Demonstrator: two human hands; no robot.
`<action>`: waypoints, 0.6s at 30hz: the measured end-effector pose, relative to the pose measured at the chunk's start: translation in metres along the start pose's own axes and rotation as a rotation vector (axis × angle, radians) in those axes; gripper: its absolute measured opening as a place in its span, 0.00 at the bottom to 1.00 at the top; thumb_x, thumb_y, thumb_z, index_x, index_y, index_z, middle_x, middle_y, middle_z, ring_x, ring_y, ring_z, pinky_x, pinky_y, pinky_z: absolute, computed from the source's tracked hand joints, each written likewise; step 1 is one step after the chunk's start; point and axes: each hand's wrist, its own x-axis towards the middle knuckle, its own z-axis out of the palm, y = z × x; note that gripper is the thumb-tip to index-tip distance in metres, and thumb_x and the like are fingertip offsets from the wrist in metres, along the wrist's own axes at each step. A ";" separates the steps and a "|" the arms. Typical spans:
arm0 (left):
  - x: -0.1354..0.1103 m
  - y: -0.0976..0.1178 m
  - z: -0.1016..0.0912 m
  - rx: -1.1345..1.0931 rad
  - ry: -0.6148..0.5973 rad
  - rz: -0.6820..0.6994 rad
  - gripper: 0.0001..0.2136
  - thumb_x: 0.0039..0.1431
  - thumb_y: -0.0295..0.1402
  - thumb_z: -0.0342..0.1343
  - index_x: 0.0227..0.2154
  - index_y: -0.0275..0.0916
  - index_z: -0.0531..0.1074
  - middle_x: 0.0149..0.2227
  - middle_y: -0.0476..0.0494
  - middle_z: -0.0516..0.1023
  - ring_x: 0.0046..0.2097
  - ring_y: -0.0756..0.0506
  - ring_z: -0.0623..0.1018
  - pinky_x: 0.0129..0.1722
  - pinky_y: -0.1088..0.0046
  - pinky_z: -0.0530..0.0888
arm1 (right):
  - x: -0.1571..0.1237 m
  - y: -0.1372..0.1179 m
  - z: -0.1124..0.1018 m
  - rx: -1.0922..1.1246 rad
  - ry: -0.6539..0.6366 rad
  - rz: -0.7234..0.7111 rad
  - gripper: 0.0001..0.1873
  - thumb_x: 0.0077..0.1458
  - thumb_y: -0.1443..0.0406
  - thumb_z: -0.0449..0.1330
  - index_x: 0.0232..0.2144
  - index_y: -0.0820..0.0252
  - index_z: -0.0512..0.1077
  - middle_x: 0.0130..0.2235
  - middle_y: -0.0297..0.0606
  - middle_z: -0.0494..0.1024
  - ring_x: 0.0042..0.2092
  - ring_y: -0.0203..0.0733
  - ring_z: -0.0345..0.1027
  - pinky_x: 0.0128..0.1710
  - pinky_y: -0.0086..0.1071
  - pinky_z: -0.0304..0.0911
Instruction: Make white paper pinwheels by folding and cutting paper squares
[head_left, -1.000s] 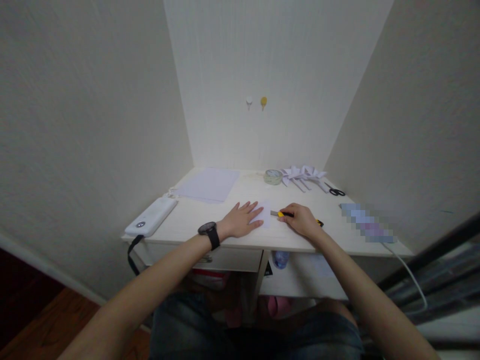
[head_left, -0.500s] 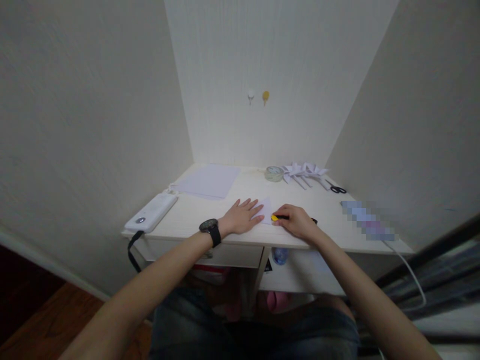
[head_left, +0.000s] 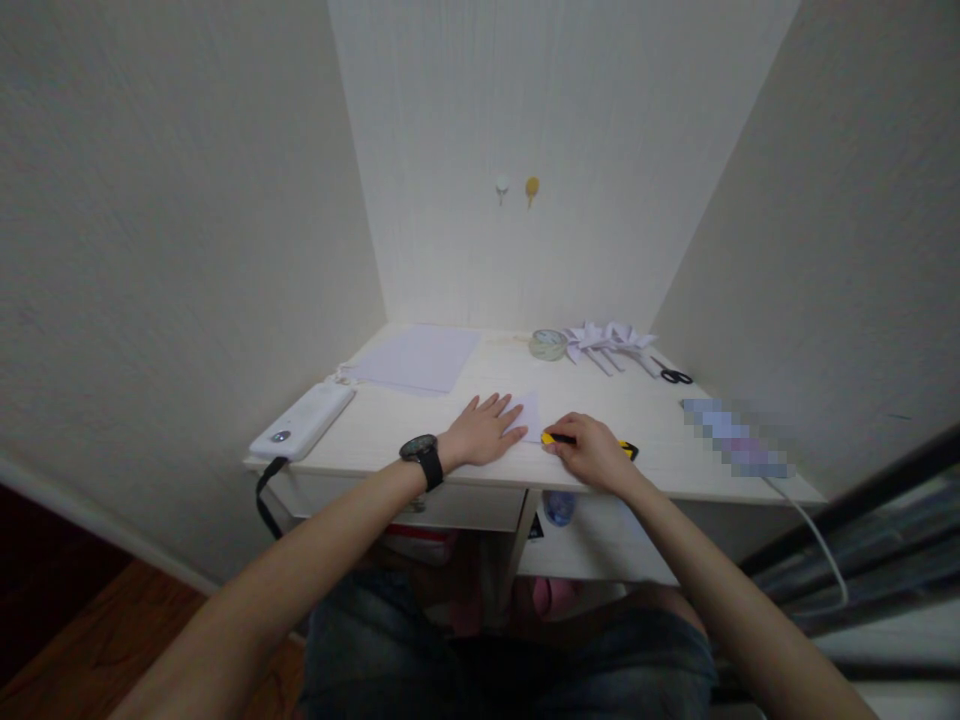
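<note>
No change is noticed on the desk [head_left: 382, 420], by which everything is carried. The large sheets [head_left: 416, 357] are left in their place, beyond the small paper [head_left: 532, 415] and to its left. The left hand [head_left: 484, 432] is also kept as it was: it is laid flat on the small paper with spread fingers, and nothing is gripped by it. By the right hand [head_left: 592, 450] a change has been made. One second ago it was placed to the right of the small paper, with the bare blade pointed at its edge; now it has been brought nearer to the near right corner. It is closed around the knife [head_left: 556, 438]. From this it may be judged that the knife has passed from being lined up to being used on that edge. The small paper is found between the hands, partly covered by the left, just beside the fingertips of the right. At its near right corner the knife's yellow head is seen; whether the blade lies over, under or inside the small paper cannot be told
</note>
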 end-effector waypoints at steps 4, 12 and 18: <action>0.001 0.000 0.001 0.007 0.004 0.001 0.32 0.69 0.51 0.29 0.68 0.38 0.51 0.70 0.32 0.47 0.70 0.33 0.49 0.64 0.49 0.47 | -0.001 0.000 0.003 0.046 0.027 0.005 0.11 0.54 0.66 0.61 0.40 0.57 0.80 0.41 0.43 0.80 0.43 0.47 0.72 0.45 0.36 0.64; 0.000 0.002 -0.002 -0.001 -0.004 -0.008 0.32 0.69 0.51 0.31 0.67 0.37 0.51 0.70 0.31 0.48 0.69 0.32 0.50 0.64 0.48 0.48 | -0.003 0.002 0.005 0.031 0.065 -0.025 0.18 0.55 0.68 0.61 0.49 0.56 0.76 0.41 0.41 0.79 0.43 0.46 0.71 0.45 0.36 0.64; 0.000 0.005 -0.003 0.000 -0.022 -0.019 0.31 0.69 0.50 0.31 0.67 0.36 0.51 0.70 0.30 0.47 0.70 0.33 0.49 0.65 0.49 0.47 | -0.005 0.007 0.009 0.002 0.082 -0.097 0.14 0.57 0.68 0.60 0.45 0.53 0.79 0.38 0.41 0.77 0.40 0.44 0.69 0.41 0.35 0.64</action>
